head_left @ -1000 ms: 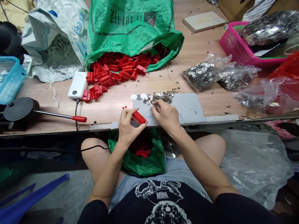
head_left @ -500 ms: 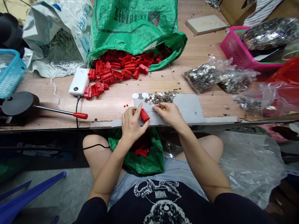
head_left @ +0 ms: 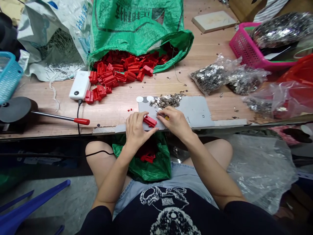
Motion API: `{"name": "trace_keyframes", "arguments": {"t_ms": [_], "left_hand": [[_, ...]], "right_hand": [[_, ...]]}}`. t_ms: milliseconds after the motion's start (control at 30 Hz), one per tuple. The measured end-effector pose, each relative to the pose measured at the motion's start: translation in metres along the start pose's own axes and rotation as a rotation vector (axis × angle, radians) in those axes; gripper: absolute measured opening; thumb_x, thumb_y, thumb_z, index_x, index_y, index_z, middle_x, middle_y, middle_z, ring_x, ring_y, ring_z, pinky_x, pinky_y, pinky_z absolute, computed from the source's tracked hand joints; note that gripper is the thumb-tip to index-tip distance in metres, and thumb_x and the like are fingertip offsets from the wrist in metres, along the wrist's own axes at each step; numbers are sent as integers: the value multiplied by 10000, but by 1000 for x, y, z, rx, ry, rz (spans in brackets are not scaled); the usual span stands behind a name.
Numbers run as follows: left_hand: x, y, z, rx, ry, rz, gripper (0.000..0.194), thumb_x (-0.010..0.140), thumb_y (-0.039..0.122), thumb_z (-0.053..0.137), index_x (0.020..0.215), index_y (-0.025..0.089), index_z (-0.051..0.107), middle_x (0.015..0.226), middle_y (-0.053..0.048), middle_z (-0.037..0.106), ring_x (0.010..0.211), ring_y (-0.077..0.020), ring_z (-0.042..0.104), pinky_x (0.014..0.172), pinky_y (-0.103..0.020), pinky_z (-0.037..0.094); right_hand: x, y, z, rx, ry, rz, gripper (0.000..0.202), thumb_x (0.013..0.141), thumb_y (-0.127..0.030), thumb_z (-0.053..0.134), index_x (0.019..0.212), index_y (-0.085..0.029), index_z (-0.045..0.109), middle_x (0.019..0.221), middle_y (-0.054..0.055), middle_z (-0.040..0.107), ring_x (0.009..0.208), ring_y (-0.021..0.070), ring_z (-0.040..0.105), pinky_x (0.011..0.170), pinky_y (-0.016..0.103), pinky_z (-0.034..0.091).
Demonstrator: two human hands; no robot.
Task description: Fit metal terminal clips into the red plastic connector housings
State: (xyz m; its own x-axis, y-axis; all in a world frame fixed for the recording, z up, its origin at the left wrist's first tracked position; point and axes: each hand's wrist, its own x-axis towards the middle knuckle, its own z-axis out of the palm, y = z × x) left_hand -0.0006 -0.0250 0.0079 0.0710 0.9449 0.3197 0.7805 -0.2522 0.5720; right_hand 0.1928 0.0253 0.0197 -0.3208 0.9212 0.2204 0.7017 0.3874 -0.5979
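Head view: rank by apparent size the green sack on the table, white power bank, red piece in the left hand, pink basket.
1. green sack
2. pink basket, cut off by the frame edge and partly covered
3. white power bank
4. red piece, pinched in the left hand

Green woven sack (head_left: 137,29) lying open on the wooden table (head_left: 207,49), red plastic housings (head_left: 114,73) spilling from its mouth. White power bank (head_left: 80,85) just left of the spill, black cable off the table edge. White sack (head_left: 56,36) far left, blue basket (head_left: 8,76) at the left edge. Black round base with red-tipped lever (head_left: 44,114) front left. Clear bags of small metal parts (head_left: 227,78) right of centre. Pink basket (head_left: 251,52) far right. Green bag (head_left: 151,166) on the lap holds red pieces.
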Motion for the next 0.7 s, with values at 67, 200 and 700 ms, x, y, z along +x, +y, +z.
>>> {"name": "trace_keyframes", "arguments": {"t_ms": [67, 200, 700], "left_hand": [[0, 1, -5, -28, -32, 9, 595, 799, 403, 815, 1301, 230, 547, 1193, -77, 646, 1160, -280, 586, 1036, -417, 435], [2, -1, -11, -104, -68, 91, 563, 801, 173, 734, 1324, 238, 536, 1370, -67, 621, 1306, -258, 542, 1150, -415, 361], [-2, 3, 2, -95, 13, 118, 610, 835, 371, 788, 1365, 201, 538, 940, -22, 701, 926, -227, 612, 1126, -473, 378]], "right_hand": [[2, 3, 1, -27, -10, -5, 116, 916, -226, 669, 959, -173, 764, 973, 98, 730, 871, 234, 689, 793, 349, 522], [6, 9, -4, -77, -13, -14, 98, 901, -209, 678, 927, -165, 762, 935, 103, 746, 855, 255, 700, 786, 368, 528], [-1, 13, -18, 290, -5, 249, 241, 863, -391, 684, 933, -182, 782, 914, 60, 778, 822, 207, 673, 751, 327, 475]]}}
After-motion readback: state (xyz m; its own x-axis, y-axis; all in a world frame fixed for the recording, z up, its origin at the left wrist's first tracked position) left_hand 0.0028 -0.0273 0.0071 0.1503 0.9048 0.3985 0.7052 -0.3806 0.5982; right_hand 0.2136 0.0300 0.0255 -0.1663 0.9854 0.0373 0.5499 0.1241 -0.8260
